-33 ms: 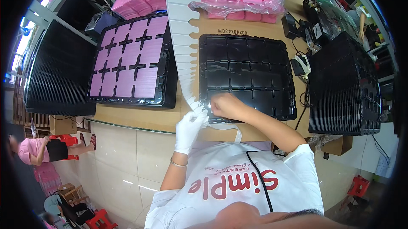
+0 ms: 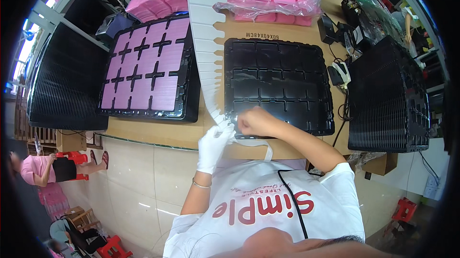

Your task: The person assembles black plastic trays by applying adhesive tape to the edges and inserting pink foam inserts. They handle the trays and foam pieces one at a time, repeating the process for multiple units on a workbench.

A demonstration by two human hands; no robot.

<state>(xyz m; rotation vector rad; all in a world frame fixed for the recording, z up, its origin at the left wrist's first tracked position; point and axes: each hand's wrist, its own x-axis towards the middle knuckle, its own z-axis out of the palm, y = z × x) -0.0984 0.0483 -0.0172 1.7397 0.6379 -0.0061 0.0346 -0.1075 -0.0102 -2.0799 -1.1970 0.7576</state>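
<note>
Left hand (image 2: 213, 147) pinching one white notched strip (image 2: 204, 28) | right hand (image 2: 258, 120) curling over one black compartmented tray (image 2: 280, 85), grip unclear

A long white notched strip (image 2: 205, 42) curves beside a black tray (image 2: 282, 88).

left fingers (image 2: 225, 128) (white-gloved) at notched white strip (image 2: 205, 33) | right fingers (image 2: 245, 119) over black tray (image 2: 278, 85)

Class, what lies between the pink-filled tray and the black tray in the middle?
In the head view, a long white notched strip runs between them down to the gloved left hand, with brown surface beside it.
</note>
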